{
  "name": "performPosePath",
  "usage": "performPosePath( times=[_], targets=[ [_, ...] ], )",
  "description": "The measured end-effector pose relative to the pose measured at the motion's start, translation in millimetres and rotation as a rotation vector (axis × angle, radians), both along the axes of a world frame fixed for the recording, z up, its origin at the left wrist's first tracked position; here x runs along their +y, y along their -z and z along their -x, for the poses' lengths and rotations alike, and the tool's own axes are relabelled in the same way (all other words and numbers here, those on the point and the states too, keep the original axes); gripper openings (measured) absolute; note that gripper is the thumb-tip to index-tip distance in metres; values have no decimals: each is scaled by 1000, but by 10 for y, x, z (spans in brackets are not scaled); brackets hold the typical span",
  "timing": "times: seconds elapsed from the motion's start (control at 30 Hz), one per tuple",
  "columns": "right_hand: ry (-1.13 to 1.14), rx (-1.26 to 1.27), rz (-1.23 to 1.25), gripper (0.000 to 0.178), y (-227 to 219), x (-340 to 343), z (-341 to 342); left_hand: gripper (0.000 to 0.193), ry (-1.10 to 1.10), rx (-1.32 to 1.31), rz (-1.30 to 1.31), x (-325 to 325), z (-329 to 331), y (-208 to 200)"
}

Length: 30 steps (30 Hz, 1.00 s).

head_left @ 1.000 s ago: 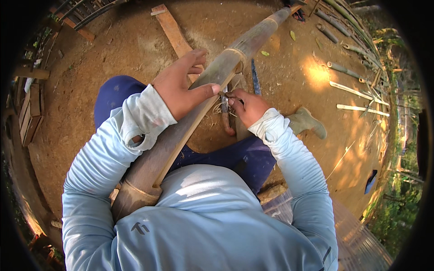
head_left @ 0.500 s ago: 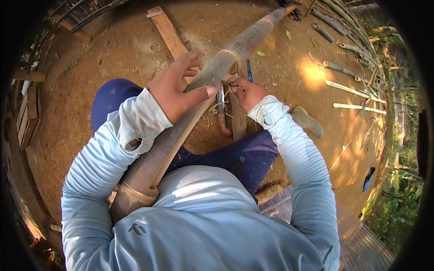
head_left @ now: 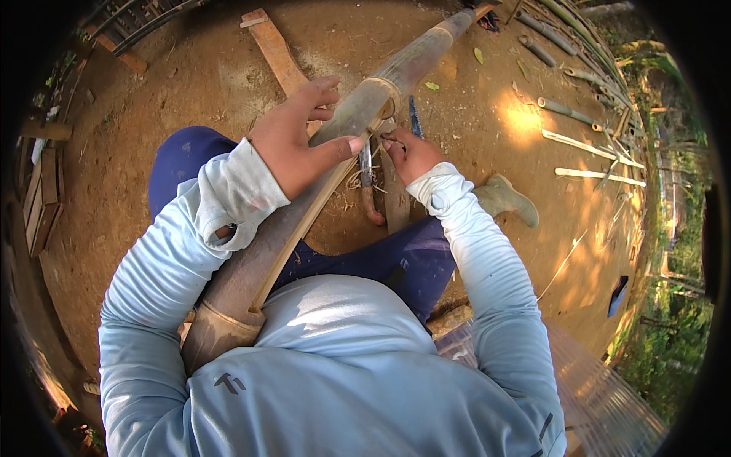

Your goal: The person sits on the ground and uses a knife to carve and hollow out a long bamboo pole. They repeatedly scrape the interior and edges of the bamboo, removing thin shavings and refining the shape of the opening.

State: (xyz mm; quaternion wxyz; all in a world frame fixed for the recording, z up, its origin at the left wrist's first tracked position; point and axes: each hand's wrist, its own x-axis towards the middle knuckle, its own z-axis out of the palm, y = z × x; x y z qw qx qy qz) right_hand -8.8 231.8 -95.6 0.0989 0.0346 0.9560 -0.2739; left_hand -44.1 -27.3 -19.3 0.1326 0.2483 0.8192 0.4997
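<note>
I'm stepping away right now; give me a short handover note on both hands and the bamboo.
Left hand: wrapped over the thick bamboo pole, thumb along its edge.
Right hand: shut on a thin sliver at the pole's split edge, by the knife lying below.
Pole runs from the person's lap out over the dirt ground.
Done: a long strip is partly split along the pole's side.
Left: the strip is not yet free.
</note>
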Motion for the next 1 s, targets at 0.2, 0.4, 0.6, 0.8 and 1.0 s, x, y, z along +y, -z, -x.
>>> performPosePath(
  times=[0.2, 0.4, 0.6, 0.8, 1.0],
  targets=[
    [-91, -52, -70, 35, 55, -11, -71, 88, -51, 6, -15, -30, 13, 43],
    [-48, -38, -130, 31, 7, -109, -99, 86, -16, -13, 33, -38, -22, 45],
    [4, -37, -131, 32, 50, -31, 50, 86, -15, -26, 17, -46, -36, 23],
    [31, -49, -100, 30, 78, 68, 154, 85, -7, -9, 5, -21, 1, -9],
    [53, -39, -133, 34, 160, 50, 62, 86, -18, 17, 2, -7, -17, 42]
  ],
)
